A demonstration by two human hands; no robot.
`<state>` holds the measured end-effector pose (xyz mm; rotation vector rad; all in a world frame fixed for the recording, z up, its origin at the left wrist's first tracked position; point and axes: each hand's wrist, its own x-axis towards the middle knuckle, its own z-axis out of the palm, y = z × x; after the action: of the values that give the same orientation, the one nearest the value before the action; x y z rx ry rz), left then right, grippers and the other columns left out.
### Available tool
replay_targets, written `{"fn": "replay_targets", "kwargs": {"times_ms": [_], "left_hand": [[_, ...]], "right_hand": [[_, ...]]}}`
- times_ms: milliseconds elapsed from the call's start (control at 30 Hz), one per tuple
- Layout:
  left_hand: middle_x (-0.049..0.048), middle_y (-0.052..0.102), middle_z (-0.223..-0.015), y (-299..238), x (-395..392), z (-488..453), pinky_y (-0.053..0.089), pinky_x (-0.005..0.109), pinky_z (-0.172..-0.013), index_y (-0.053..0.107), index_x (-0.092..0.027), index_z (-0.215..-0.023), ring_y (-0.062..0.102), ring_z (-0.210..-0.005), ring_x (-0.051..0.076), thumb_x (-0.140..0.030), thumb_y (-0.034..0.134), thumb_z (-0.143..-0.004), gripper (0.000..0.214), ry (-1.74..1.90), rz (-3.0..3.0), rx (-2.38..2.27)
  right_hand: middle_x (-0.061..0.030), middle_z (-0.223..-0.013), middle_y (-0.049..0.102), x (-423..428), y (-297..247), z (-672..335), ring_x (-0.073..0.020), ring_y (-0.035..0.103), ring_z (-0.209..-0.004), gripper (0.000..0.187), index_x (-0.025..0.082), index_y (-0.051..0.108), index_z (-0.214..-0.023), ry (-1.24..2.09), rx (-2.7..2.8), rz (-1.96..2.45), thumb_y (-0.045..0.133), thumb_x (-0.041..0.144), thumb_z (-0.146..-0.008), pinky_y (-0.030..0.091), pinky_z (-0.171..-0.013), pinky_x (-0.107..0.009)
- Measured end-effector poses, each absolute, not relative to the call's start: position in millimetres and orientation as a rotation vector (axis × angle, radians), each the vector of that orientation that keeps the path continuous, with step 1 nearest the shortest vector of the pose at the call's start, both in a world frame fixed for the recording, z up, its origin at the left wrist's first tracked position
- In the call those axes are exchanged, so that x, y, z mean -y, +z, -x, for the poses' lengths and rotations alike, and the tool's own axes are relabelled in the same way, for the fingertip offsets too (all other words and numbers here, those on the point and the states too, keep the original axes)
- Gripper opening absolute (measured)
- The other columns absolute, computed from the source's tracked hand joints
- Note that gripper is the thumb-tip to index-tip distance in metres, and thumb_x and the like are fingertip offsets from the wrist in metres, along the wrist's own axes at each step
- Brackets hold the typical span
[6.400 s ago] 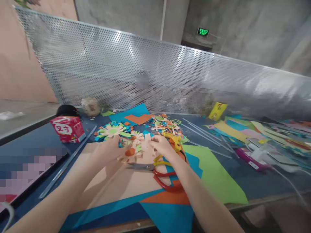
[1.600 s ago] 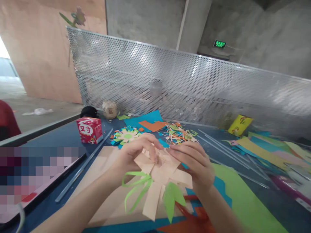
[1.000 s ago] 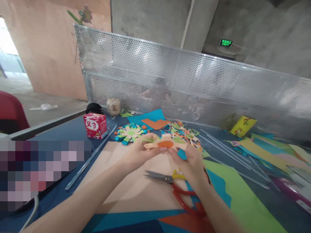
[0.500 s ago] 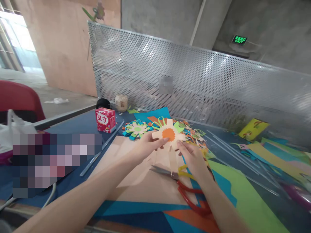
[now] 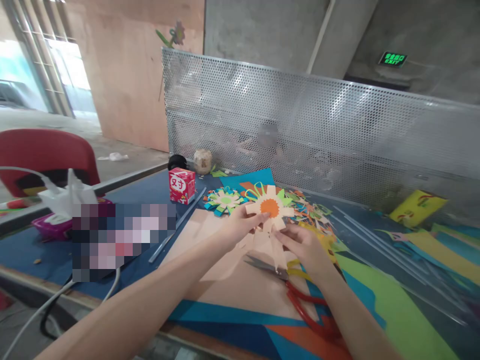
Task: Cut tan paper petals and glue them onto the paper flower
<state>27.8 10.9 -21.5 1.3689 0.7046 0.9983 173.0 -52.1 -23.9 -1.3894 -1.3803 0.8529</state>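
Observation:
A peach paper flower [image 5: 269, 208] with an orange toothed disc at its centre is held up over the work sheet. My left hand [image 5: 245, 220] pinches it from the left, thumb lying on the front by the disc and fingers behind. At its lower right petal is my right hand [image 5: 300, 242], thumb and fingers closed on the petal. Below the flower, a pair of scissors [image 5: 305, 302] with red handles lies on the peach paper sheet [image 5: 202, 260], blades pointing left. Another paper flower [image 5: 225, 201], green-centred with blue petal ends, lies just behind my left hand.
Paper scraps [image 5: 315, 212] are heaped behind the hands. Left stand a red box [image 5: 182, 186] and a jar [image 5: 203, 161]. Clear rods [image 5: 386, 242] and a yellow box [image 5: 418, 208] lie right. A perforated metal screen [image 5: 300, 115] borders the back; a red chair [image 5: 48, 150] stands left.
The view has turned left, so things appear farther right. My right fingers have shifted from the flower's right side down to its lower right petal. My left hand keeps its hold.

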Motion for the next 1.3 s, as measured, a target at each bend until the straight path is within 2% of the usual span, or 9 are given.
{"fn": "replay_targets", "kwargs": {"times_ms": [400,600,700,800,933,1133,1300], "left_hand": [[-0.0002,0.061,-0.067,-20.1,-13.8,-28.7,0.034,0.018,-0.048,0.059,-0.014,-0.074,0.046,-0.053,0.006,-0.033,0.065,-0.064,0.022,1.051,-1.375,-0.688],[-0.0015,0.062,-0.066,-18.4,-13.1,-28.4,0.034,0.019,-0.047,0.059,-0.015,-0.077,0.048,-0.053,0.007,-0.034,0.067,-0.063,0.024,1.081,-1.410,-0.656],[-0.0011,0.063,-0.069,-19.4,-14.7,-29.4,0.034,0.019,-0.047,0.059,-0.016,-0.078,0.049,-0.053,0.007,-0.035,0.068,-0.061,0.027,1.084,-1.430,-0.651],[-0.0011,0.063,-0.069,-21.5,-16.5,-31.2,0.035,0.020,-0.048,0.058,-0.016,-0.077,0.050,-0.055,0.008,-0.034,0.069,-0.060,0.027,1.085,-1.429,-0.621],[-0.0016,0.063,-0.066,-23.5,-16.3,-33.5,0.037,0.020,-0.051,0.056,-0.016,-0.075,0.052,-0.059,0.010,-0.032,0.070,-0.059,0.027,1.094,-1.438,-0.573],[0.0005,0.062,-0.068,-23.4,-12.8,-35.3,0.038,0.020,-0.050,0.057,-0.014,-0.071,0.050,-0.055,0.009,-0.034,0.064,-0.064,0.022,1.148,-1.575,-0.565],[0.0019,0.063,-0.072,-26.6,-14.9,-36.6,0.040,0.020,-0.051,0.057,-0.014,-0.077,0.053,-0.059,0.010,-0.033,0.062,-0.066,0.023,1.140,-1.598,-0.597]], "right_hand": [[-0.0035,-0.073,0.064,51.9,-25.9,-175.7,-0.0161,0.058,-0.064,0.023,0.016,0.062,-0.073,0.854,1.384,1.337,0.055,0.037,-0.069,0.046,-0.054,-0.026],[-0.0062,-0.074,0.065,46.7,-30.0,-187.0,-0.0200,0.060,-0.068,0.024,0.017,0.061,-0.072,0.524,1.447,1.520,0.052,0.039,-0.071,0.046,-0.066,-0.035],[-0.0068,-0.081,0.064,42.1,-28.8,-186.4,-0.0192,0.061,-0.072,0.029,0.017,0.057,-0.083,0.722,1.247,1.325,0.051,0.044,-0.071,0.049,-0.062,-0.032],[-0.0028,-0.078,0.062,39.9,-26.6,-179.1,-0.0158,0.060,-0.071,0.033,0.019,0.052,-0.089,0.893,1.132,1.154,0.058,0.042,-0.067,0.049,-0.059,-0.028],[0.0002,-0.074,0.062,39.6,-27.2,-171.5,-0.0124,0.058,-0.067,0.038,0.019,0.049,-0.089,0.871,1.152,1.143,0.068,0.033,-0.060,0.046,-0.057,-0.023],[-0.0027,-0.078,0.064,34.7,-32.9,-173.2,-0.0119,0.057,-0.063,0.037,0.017,0.047,-0.086,0.880,1.114,1.146,0.068,0.030,-0.058,0.044,-0.052,-0.022],[0.0008,-0.069,0.064,31.8,-34.5,-172.6,-0.0118,0.059,-0.060,0.039,0.017,0.047,-0.086,0.911,1.066,1.141,0.069,0.029,-0.056,0.044,-0.050,-0.021]]}}
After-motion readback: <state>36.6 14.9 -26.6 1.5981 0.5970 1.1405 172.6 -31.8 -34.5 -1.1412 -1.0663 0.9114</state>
